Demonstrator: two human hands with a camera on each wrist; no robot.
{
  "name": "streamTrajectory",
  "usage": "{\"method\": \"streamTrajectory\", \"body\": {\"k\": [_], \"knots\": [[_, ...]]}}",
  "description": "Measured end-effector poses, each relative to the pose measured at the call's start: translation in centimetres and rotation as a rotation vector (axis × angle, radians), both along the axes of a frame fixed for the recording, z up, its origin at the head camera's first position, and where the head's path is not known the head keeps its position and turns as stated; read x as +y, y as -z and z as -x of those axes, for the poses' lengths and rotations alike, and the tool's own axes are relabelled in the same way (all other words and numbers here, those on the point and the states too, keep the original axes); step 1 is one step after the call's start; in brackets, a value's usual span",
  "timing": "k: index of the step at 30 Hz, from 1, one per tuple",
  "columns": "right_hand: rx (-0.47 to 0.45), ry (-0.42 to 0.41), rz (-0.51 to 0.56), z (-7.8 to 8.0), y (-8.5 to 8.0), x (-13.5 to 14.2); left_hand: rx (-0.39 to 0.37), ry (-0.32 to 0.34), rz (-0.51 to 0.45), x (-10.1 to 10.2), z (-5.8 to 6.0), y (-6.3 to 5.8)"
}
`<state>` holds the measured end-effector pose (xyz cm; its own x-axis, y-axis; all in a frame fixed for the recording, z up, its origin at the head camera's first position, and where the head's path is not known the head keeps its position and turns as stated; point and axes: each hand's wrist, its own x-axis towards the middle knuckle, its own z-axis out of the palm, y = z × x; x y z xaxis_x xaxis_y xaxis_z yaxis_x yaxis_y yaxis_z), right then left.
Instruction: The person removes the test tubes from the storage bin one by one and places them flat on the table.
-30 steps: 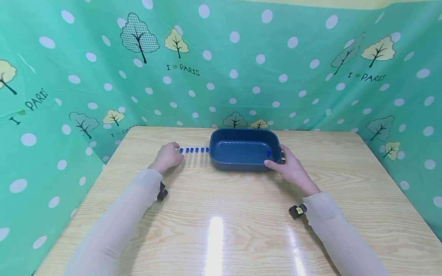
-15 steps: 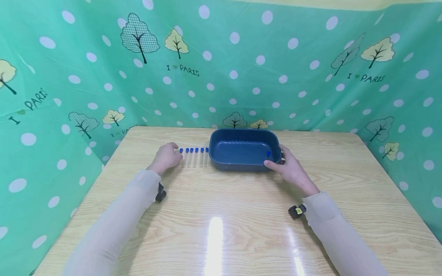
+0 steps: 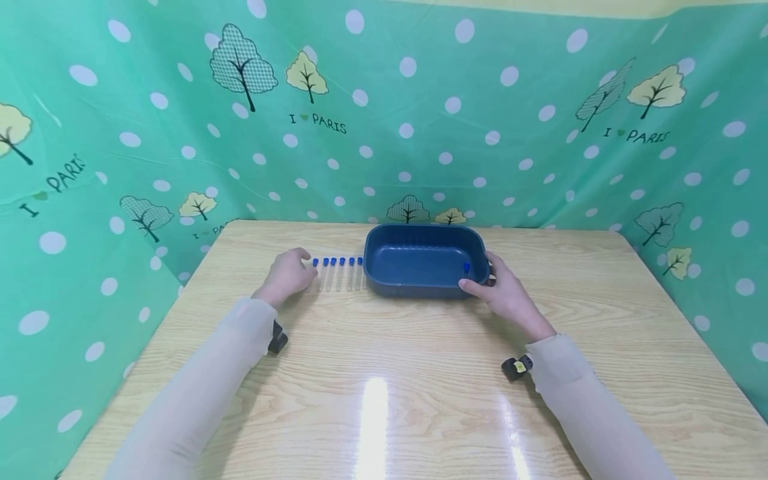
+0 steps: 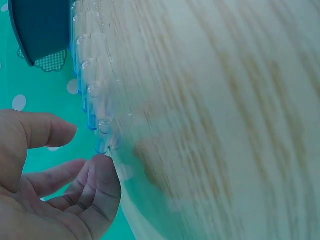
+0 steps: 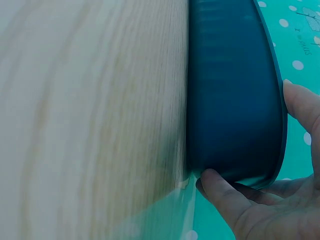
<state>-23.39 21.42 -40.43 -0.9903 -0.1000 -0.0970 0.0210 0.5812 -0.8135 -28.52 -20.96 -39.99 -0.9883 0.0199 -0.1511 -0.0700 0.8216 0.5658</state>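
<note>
A row of several clear test tubes with blue caps (image 3: 342,261) lies on the table, left of a dark blue plastic basin (image 3: 426,291). At the row's left end is my left hand (image 3: 287,272), its fingertips right at the outermost tube. In the left wrist view, the thumb (image 4: 62,131) and fingers stand apart with nothing between them. My right hand (image 3: 507,290) grips the basin's right end, thumb at the rim and fingers against the outer wall (image 5: 235,107). One blue-capped tube (image 3: 466,267) leans inside the basin near that thumb.
The light wood table (image 3: 324,373) carries everything. Behind it and along both sides hangs a green dotted cloth (image 3: 336,180) with tree prints. A black camera sits on each wrist.
The left wrist has shifted very slightly to the left. The right hand, the basin and the tubes stay in place.
</note>
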Motion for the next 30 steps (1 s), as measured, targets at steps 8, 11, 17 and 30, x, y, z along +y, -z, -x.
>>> {"method": "streamTrajectory", "body": {"k": [8, 11, 17, 30], "knots": [[-0.002, 0.007, -0.009, -0.1, -0.1, -0.1, 0.054, 0.045, 0.001, 0.5, -0.5, -0.4], [-0.002, 0.008, -0.011, -0.1, -0.1, -0.1, 0.071, 0.066, -0.014, 1.0, -0.6, -0.5], [-0.005, 0.005, -0.009, -0.2, -0.2, -0.2, 0.103, 0.098, -0.001, 1.9, -0.9, -0.8], [-0.011, 0.014, -0.005, -0.1, -0.2, -0.2, 0.132, 0.142, -0.005, 4.4, -1.5, -2.0]]}}
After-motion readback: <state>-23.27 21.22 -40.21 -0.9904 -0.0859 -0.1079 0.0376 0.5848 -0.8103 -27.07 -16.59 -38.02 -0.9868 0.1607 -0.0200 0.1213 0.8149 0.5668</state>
